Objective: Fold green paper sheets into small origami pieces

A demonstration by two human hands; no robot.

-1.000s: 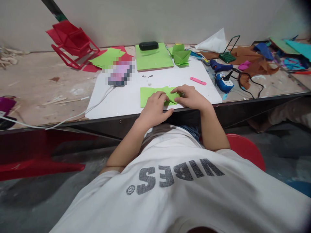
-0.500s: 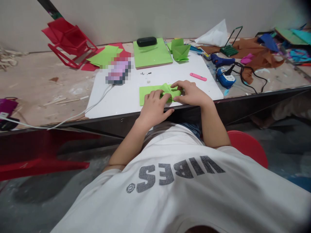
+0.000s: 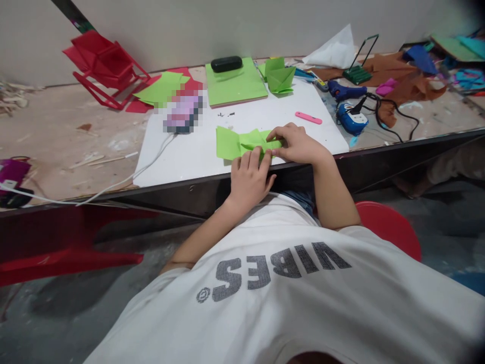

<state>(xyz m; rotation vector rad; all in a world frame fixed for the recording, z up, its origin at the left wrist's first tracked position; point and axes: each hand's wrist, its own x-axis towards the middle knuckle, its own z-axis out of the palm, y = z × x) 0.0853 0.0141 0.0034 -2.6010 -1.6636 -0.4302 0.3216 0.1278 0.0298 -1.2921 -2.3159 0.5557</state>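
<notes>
A partly folded sheet of light green paper [image 3: 229, 143] lies near the front edge of the white board, its left part lifted and a raised crease in its middle. At its near edge my left hand [image 3: 250, 177] has its fingers stretched out and touching the paper, with the thumb apart. From the right, my right hand [image 3: 297, 144] curls its thumb and forefinger over the paper's right part, gripping it there. The tips of both hands are close together. Part of the fold is hidden under the fingers.
Behind stand a green folded paper model [image 3: 279, 77], a green pad [image 3: 235, 91] with a black case [image 3: 226, 64] on it, and a pink cutter [image 3: 308, 118]. A phone [image 3: 184, 112] trails a white cable. A glue gun [image 3: 346, 91] is right, a red model chair [image 3: 106, 71] left.
My left hand has drawn back toward the table edge and slightly right, uncovering more paper. The paper's left part has lifted and its middle fold has changed shape. My right hand has hardly moved.
</notes>
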